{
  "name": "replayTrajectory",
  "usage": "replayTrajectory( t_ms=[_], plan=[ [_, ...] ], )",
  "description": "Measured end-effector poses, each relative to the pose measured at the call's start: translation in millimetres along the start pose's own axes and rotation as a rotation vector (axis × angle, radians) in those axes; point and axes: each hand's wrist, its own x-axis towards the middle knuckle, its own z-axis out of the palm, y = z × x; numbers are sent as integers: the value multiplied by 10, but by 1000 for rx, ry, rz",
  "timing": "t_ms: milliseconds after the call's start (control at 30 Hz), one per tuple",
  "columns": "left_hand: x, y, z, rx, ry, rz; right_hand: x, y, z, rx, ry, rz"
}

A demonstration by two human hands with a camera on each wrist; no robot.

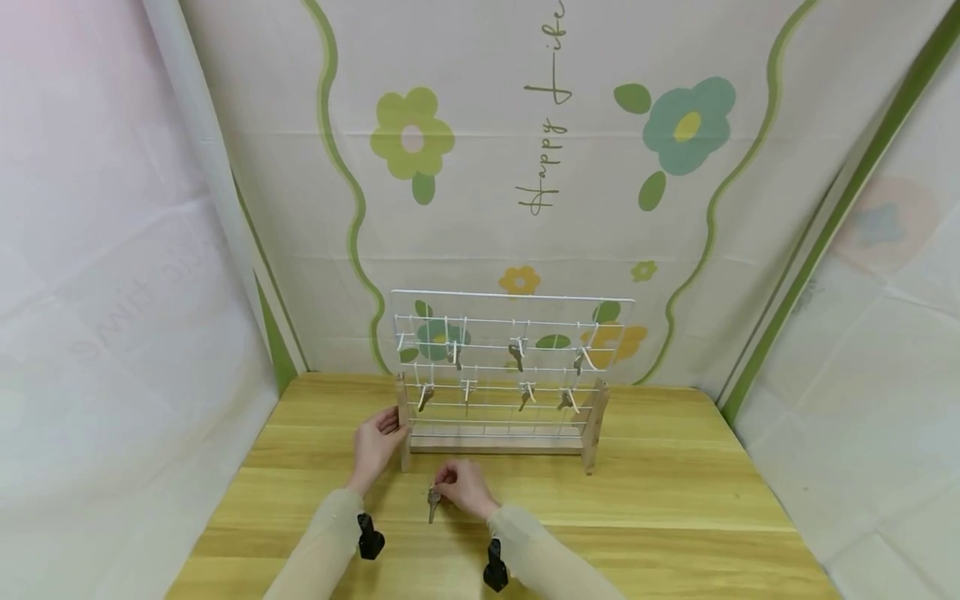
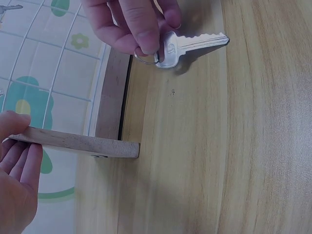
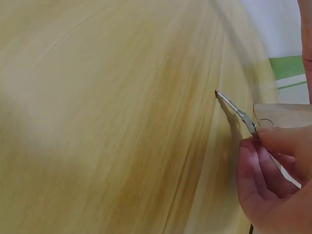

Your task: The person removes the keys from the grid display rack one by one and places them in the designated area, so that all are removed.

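Observation:
My right hand (image 1: 467, 487) pinches a silver key (image 2: 200, 44) by its small wire ring and head, just above the table in front of the rack. The key's toothed blade points away from the fingers, as the right wrist view also shows. With thumb on one side and fingers on the other, my left hand (image 1: 375, 443) grips the left wooden upright (image 2: 87, 144) of the rack. A white wire grid (image 1: 491, 294) stands between the two uprights. Several keys, such as one key (image 1: 426, 397) at lower left, hang from its white hooks in two rows.
The rack's right wooden upright (image 1: 594, 429) and its bottom wooden bar (image 1: 495, 446) rest on the wood-grain table (image 1: 675, 500). Behind rises a white cloth (image 1: 480, 192) printed with flowers, and cloth walls flank both sides. Black wrist mounts sit on both sleeves.

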Motion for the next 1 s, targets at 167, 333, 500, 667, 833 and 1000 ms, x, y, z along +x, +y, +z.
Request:
replayTrajectory(
  t_ms=[167,333,500,667,833,1000],
  plan=[
    [-5,2,14,-7,-13,4,-24,26,-8,-61,25,-64],
    [-10,-4,22,12,-9,16,-38,41,-8,-97,50,-138],
    [-5,3,26,5,-6,18,-15,55,0,-108,29,-76],
    [-7,16,24,-21,3,12,-2,67,6,-100,19,-42],
    [-14,17,17,-21,6,17,-17,45,-1,-103,22,-35],
    [-19,11,6,-13,11,17,-28,33,-20,-79,11,-22]
  ],
)
